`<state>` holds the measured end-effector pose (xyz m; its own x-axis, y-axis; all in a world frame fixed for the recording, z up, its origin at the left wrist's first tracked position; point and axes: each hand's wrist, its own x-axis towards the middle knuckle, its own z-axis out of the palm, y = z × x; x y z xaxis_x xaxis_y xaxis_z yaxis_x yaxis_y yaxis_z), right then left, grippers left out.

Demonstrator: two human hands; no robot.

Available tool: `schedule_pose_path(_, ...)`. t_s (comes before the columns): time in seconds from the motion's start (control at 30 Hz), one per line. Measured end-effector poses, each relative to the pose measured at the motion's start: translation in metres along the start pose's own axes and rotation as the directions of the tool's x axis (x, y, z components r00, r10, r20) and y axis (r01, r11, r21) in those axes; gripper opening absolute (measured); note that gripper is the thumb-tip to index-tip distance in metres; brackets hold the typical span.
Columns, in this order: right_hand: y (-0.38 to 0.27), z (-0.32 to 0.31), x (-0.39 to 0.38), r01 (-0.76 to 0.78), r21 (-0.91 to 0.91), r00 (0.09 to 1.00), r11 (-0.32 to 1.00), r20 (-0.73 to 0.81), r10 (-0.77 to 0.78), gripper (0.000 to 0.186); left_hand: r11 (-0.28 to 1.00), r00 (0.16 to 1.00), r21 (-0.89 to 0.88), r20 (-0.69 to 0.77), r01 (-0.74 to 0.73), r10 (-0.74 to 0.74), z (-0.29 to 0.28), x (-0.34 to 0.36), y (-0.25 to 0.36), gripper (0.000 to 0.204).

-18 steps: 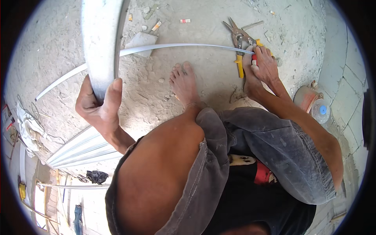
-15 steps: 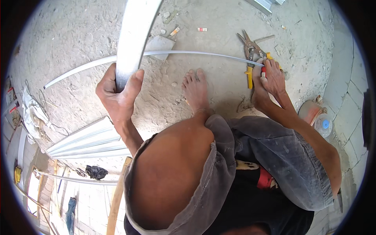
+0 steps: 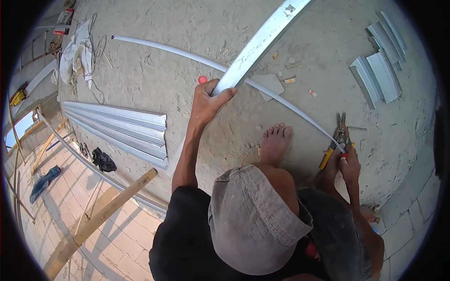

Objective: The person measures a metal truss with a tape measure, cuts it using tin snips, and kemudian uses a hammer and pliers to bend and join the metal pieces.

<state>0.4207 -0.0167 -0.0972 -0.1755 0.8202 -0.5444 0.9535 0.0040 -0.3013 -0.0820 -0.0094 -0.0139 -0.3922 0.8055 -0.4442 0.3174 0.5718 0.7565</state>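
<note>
My left hand is closed round the near end of a long galvanized metal channel, which slants up to the upper right edge. My right hand is closed on a red tape measure beside my right foot. Its narrow pale blade runs out across the dusty floor to the upper left and passes under the channel. Metal snips with yellow handles lie right by my right hand and foot, jaws pointing away from me. My bare left foot stands below the blade.
Long metal profiles lie at left, short offcuts at upper right. A white sack with cord, black bag and wooden pole are on the left. A flat tile piece lies mid-floor. A block wall runs at right.
The view has turned, bringing more of the left side and the offcuts into sight. The channel in my left hand now slants rightward where it stood near upright. My right hand keeps its hold.
</note>
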Motion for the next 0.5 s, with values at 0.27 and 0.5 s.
schedule_pose_path(0.27,0.007,-0.048,0.029,-0.381,0.477,0.854,0.792,0.511,0.103,0.036,0.916,0.987,-0.367,0.033,0.16,-0.159,-0.012,-0.017,-0.027,0.036)
schedule_pose_path(0.5,-0.039,-0.099,0.058,-0.587,0.67,0.747,0.454,0.664,-0.014,0.041,0.916,0.984,-0.375,-0.051,0.14,-0.172,-0.018,-0.043,-0.051,0.035)
